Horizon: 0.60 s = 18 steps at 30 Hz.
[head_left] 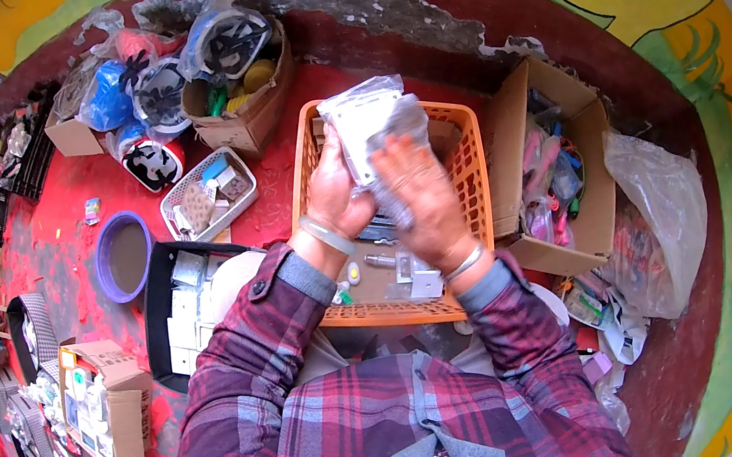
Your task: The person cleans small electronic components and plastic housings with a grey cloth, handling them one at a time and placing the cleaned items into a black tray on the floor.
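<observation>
My left hand [334,197] holds up a flat white package [357,118] in clear plastic, gripping it along its left side. Against the front of the package my right hand [418,183] presses a crumpled grey cloth [394,208], its fingers laid over the cloth. Both hands are above an orange plastic basket [482,209]. Inside the basket lie a cardboard piece, a small white box [426,284] and several small items, partly hidden by my hands and wrists.
To the right stands an open cardboard box [507,147] of colourful goods, beside a clear plastic bag [664,217]. On the left are a white basket [238,213], a purple basin [125,257] and a black bin [165,291] of white boxes. Bagged goods and a carton [243,131] stand farther back.
</observation>
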Each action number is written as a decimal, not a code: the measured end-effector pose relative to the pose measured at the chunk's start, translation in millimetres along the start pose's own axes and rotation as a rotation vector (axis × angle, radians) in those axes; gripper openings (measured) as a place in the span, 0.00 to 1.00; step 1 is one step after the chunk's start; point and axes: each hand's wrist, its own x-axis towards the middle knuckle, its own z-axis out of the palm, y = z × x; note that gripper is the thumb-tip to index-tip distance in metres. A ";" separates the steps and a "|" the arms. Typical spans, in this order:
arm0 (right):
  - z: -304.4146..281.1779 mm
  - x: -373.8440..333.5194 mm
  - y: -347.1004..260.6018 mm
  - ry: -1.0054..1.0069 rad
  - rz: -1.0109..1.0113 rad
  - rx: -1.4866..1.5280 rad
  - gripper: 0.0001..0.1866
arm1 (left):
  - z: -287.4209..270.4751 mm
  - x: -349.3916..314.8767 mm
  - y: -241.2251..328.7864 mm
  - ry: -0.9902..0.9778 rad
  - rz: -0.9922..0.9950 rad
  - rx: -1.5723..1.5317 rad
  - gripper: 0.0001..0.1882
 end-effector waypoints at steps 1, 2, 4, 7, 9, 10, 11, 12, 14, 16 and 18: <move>2.6 -2.3 -18.9 -0.093 0.043 0.079 0.33 | 23.7 -8.1 0.0 0.251 0.041 0.191 0.26; 2.3 0.2 -22.5 -0.097 0.033 0.106 0.33 | 13.2 -5.0 0.3 0.285 -0.043 0.179 0.24; 1.9 4.5 -18.5 -0.090 0.009 0.094 0.33 | 6.5 -5.2 2.2 0.244 -0.068 0.125 0.25; -9.1 6.5 12.0 -0.046 0.097 -0.008 0.32 | 17.6 -9.4 -1.3 0.091 0.006 0.007 0.28; -8.3 4.1 19.2 -0.017 0.137 0.024 0.33 | 14.3 -8.5 0.5 0.060 -0.060 -0.017 0.28; -7.0 3.3 13.8 -0.012 0.108 0.031 0.33 | 6.8 -5.9 -1.0 0.075 -0.055 -0.009 0.28; -5.3 2.6 3.2 -0.007 0.080 0.037 0.34 | -4.9 -2.3 -3.8 0.090 -0.051 -0.001 0.28; -4.5 2.7 -6.7 -0.067 0.034 0.093 0.34 | -4.8 -1.0 -4.3 0.105 -0.051 0.009 0.27; -2.0 2.4 -16.4 -0.129 0.001 0.106 0.34 | -3.3 -7.2 -4.1 0.218 -0.136 0.122 0.26; -2.6 4.3 -9.5 -0.111 -0.017 0.093 0.34 | 0.3 -9.9 -6.8 0.197 -0.138 0.122 0.26; -10.6 8.9 3.3 0.007 0.040 0.076 0.33 | 1.0 -7.9 -14.4 0.066 -0.120 0.043 0.27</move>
